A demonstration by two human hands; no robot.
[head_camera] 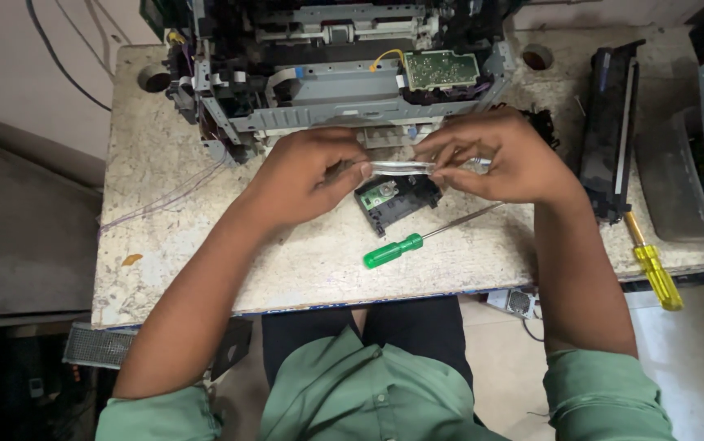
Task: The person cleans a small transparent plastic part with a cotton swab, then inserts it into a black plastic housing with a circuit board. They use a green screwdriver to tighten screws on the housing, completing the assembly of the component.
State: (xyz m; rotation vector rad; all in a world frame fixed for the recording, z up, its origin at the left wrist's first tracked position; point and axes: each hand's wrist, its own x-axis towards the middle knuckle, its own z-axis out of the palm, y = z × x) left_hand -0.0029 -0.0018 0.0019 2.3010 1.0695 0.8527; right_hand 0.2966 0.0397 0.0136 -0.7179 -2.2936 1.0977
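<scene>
Worn, speckled stone-topped desk (164, 163), pale floor below; I sit at its near edge. At the back stands an opened grey-and-black printer chassis (327, 73) with a green circuit board showing on its right side.

My left hand (307, 175) is left of centre, fingers (350, 167) pinched together on the left end of a thin, flat, whitish translucent strip (401, 167). The strip's long axis runs left-right, level, held just above the desk in front of the chassis. My right hand (499, 159) clamps the strip's right end, fingers (442, 174) closed. Both hands are equally near; the strip spans between them.

Directly under the strip: small black module with a green board (393, 200). Nearer me lies a green-handled screwdriver (393, 251), tip pointing up-right. Far right: long black cartridge (609, 131), yellow-handled screwdriver (654, 269) overhanging the edge.
</scene>
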